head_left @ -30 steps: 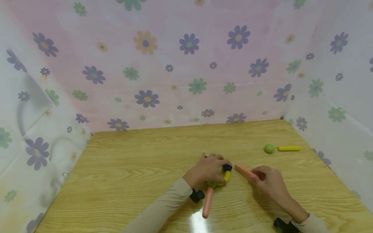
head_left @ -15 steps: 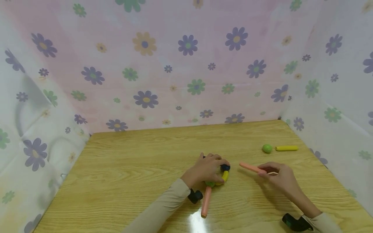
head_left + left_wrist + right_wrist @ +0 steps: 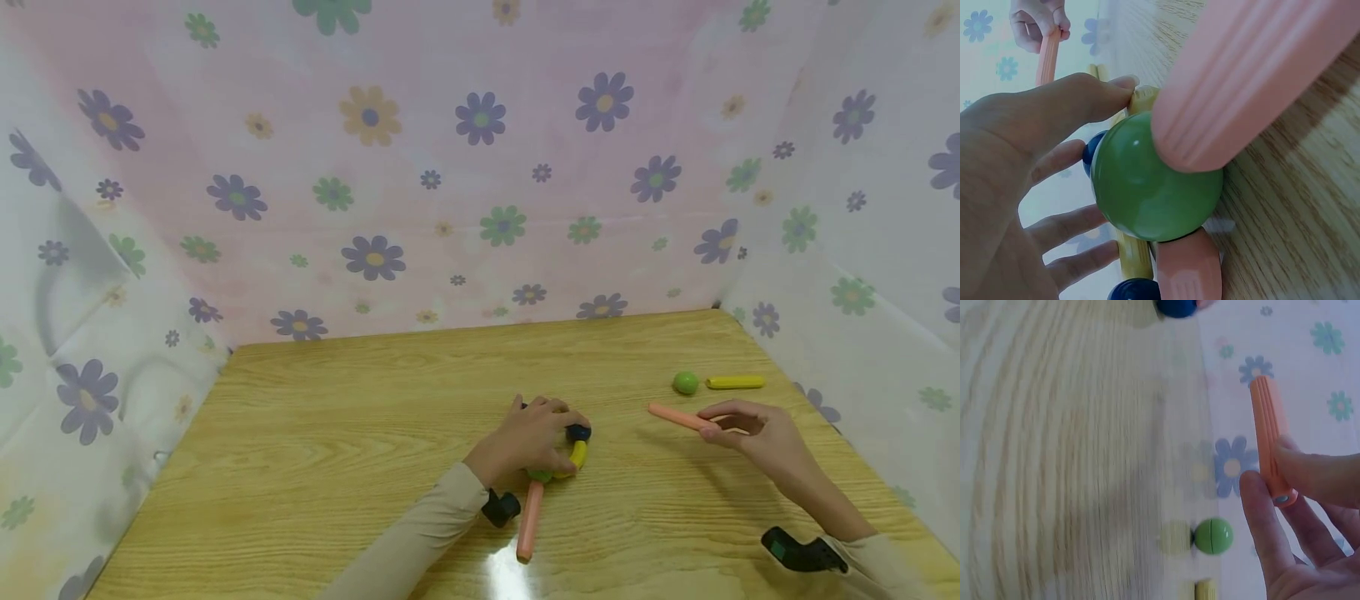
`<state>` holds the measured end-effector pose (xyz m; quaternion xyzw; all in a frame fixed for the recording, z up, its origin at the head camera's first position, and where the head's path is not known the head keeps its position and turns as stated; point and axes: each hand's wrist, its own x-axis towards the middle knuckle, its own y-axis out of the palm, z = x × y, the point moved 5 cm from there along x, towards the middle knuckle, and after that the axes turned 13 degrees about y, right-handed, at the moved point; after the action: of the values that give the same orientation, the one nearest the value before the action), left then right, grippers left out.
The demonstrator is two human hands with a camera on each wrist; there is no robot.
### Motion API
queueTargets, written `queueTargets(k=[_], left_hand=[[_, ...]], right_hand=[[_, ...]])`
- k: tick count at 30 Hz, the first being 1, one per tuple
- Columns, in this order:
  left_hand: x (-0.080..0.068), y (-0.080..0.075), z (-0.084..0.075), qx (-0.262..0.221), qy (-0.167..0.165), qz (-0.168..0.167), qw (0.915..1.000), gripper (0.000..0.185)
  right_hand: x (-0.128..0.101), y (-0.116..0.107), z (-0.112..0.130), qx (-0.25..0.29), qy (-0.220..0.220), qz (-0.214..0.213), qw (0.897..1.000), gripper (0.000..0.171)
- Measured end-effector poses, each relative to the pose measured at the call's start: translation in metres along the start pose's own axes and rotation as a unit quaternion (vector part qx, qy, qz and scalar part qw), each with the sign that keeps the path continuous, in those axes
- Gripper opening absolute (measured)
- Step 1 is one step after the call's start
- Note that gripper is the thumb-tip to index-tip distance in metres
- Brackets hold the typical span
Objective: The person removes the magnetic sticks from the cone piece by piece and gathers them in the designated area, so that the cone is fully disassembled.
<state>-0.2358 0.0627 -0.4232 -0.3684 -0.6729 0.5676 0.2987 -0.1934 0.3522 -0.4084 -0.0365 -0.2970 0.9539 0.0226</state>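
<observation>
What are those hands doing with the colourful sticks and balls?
A person is working with toy sticks and balls on a wooden table. The left hand holds a small cluster of joined pieces: a green ball, a yellow curved piece, a dark blue ball and a pink stick that points toward the person. The right hand pinches a loose pink stick in its fingers, just above the table. A green ball and a yellow stick lie farther back.

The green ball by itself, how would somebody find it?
Look at the far right part of the wooden table, beyond the right hand. The small green ball lies loose beside a short yellow stick; the other green ball is joined to sticks under the left hand.
</observation>
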Motion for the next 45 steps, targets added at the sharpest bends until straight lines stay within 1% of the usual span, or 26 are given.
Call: queueTargets(k=[3, 9, 13, 17, 21, 26, 28, 33, 34, 35, 36, 39, 42, 44, 45], left_hand=[[-0.001, 0.0, 0.001, 0.0, 0.002, -0.004, 1.0, 0.059], [-0.002, 0.001, 0.002, 0.001, 0.006, -0.009, 0.9999, 0.059], [-0.002, 0.001, 0.002, -0.006, 0.009, -0.012, 0.9999, 0.059], [-0.003, 0.001, 0.002, -0.016, 0.01, -0.012, 0.9998, 0.058], [-0.003, 0.001, 0.001, -0.013, 0.01, -0.01, 0.9998, 0.058], [-0.003, 0.0, 0.001, -0.011, 0.01, -0.006, 0.9999, 0.058], [-0.002, 0.0, 0.001, -0.013, 0.01, -0.006, 0.9998, 0.058], [-0.002, 0.001, 0.002, -0.016, 0.007, -0.006, 0.9998, 0.059], [-0.002, 0.001, 0.002, -0.016, 0.007, -0.006, 0.9998, 0.059], [-0.002, 0.001, 0.002, -0.016, 0.006, -0.006, 0.9998, 0.059], [-0.003, 0.001, 0.002, -0.015, 0.006, -0.007, 0.9998, 0.059], [-0.003, 0.001, 0.002, -0.015, 0.006, -0.007, 0.9999, 0.059], [-0.003, 0.001, 0.002, -0.014, 0.006, -0.008, 0.9999, 0.059], [-0.002, 0.001, 0.002, -0.015, 0.008, -0.008, 0.9998, 0.059], [-0.002, 0.001, 0.002, -0.016, 0.009, -0.008, 0.9998, 0.059]], right_hand=[[0.005, -0.01, -0.007, 0.005, 0.003, 0.006, 1.0, 0.027], [0.015, -0.026, -0.025, 0.02, 0.032, 0.03, 0.999, 0.03], [0.021, -0.037, -0.038, 0.036, 0.054, 0.04, 0.997, 0.027], [0.028, -0.048, -0.052, 0.064, 0.078, 0.046, 0.994, 0.025], [0.035, -0.059, -0.066, 0.071, 0.101, 0.042, 0.991, 0.024], [0.043, -0.07, -0.082, 0.113, 0.13, 0.049, 0.984, 0.025], [0.046, -0.073, -0.086, 0.107, 0.138, 0.05, 0.983, 0.027], [0.054, -0.078, -0.099, 0.044, 0.142, 0.037, 0.988, 0.037], [0.056, -0.079, -0.103, 0.044, 0.143, 0.035, 0.988, 0.04], [0.057, -0.079, -0.105, 0.054, 0.143, 0.036, 0.988, 0.043], [0.058, -0.08, -0.107, 0.042, 0.133, 0.033, 0.99, 0.046], [0.06, -0.081, -0.108, -0.021, 0.105, 0.018, 0.994, 0.054], [0.06, -0.082, -0.106, -0.076, 0.075, 0.004, 0.994, 0.056], [0.062, -0.082, -0.106, -0.057, 0.08, 0.011, 0.995, 0.056], [0.062, -0.082, -0.106, -0.059, 0.075, 0.009, 0.995, 0.055]])
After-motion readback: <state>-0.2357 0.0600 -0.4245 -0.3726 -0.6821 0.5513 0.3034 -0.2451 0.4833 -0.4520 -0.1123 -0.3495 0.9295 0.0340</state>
